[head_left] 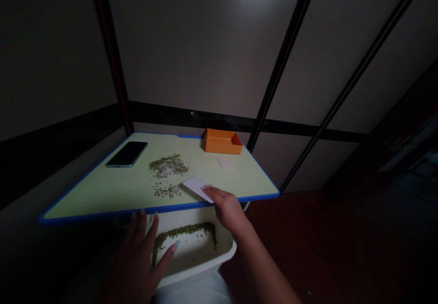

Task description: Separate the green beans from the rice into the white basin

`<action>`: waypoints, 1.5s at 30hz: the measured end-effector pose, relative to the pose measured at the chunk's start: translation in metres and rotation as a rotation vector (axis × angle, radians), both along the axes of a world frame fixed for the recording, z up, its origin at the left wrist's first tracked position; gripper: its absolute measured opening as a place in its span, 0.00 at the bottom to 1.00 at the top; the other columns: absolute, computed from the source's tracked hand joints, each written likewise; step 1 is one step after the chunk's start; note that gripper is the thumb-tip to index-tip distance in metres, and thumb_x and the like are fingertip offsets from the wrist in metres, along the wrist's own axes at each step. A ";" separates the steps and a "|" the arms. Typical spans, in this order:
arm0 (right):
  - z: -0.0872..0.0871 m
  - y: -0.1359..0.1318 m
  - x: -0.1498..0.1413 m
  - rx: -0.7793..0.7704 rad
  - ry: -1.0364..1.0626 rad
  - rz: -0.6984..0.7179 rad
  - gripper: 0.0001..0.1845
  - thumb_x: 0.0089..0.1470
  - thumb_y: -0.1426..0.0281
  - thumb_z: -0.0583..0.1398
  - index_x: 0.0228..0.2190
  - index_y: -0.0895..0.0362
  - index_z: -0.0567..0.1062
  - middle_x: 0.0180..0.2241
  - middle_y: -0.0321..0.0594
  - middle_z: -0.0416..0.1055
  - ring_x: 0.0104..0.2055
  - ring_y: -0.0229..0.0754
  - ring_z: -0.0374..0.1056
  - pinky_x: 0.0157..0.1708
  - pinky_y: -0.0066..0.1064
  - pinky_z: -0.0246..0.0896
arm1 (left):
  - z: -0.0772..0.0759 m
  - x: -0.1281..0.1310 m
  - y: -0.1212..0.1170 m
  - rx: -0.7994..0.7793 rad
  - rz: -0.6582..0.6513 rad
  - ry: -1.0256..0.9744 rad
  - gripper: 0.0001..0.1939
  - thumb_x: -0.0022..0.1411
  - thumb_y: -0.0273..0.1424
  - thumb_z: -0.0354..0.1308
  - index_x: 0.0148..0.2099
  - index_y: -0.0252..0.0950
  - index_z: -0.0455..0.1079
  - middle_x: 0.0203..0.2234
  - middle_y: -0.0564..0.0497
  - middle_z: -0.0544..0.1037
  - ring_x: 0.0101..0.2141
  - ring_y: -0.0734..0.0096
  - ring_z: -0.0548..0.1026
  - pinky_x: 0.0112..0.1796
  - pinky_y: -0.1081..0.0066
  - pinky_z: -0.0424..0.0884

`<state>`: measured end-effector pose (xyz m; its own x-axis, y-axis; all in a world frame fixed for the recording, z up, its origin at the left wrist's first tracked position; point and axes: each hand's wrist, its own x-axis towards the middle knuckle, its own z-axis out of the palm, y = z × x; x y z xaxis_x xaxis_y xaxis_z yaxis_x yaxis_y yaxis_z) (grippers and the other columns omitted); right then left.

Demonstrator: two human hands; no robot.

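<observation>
Right hand (227,206) pinches, left hand (142,247) spreads its fingers.

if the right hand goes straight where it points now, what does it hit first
Past the flat white card it holds, the right hand would probably meet the larger pile of small green and pale grains, though the smaller, nearer scatter lies close to that line.

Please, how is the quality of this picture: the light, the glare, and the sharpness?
Head view: dim overall, corners nearly black; soft glare high on the wall panel; tabletop brightest below; left hand dark, in shadow; small grains slightly soft; wide-angle stretch towards the edges.
</observation>
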<state>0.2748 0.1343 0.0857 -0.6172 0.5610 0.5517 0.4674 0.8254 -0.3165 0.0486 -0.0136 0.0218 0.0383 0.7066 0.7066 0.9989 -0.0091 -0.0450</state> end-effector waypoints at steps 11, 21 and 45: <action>0.005 0.037 0.021 -0.098 0.119 -0.170 0.35 0.47 0.88 0.53 0.54 0.53 0.76 0.54 0.43 0.75 0.56 0.46 0.72 0.59 0.39 0.66 | -0.003 -0.002 0.001 0.003 0.004 0.001 0.38 0.64 0.50 0.45 0.67 0.30 0.52 0.64 0.26 0.60 0.66 0.38 0.53 0.51 0.47 0.73; 0.003 0.062 0.031 -0.114 0.208 -0.253 0.30 0.49 0.84 0.54 0.51 0.53 0.78 0.50 0.42 0.78 0.52 0.47 0.75 0.54 0.39 0.69 | -0.002 -0.001 0.002 -0.004 -0.014 0.006 0.38 0.63 0.50 0.46 0.66 0.27 0.55 0.63 0.23 0.60 0.65 0.33 0.56 0.50 0.45 0.73; -0.014 0.009 0.019 -0.026 0.333 0.011 0.29 0.50 0.83 0.51 0.49 0.53 0.77 0.49 0.42 0.79 0.52 0.44 0.75 0.53 0.40 0.71 | -0.001 0.003 -0.003 -0.061 0.019 -0.106 0.38 0.62 0.52 0.47 0.65 0.30 0.58 0.65 0.30 0.60 0.65 0.39 0.58 0.54 0.47 0.70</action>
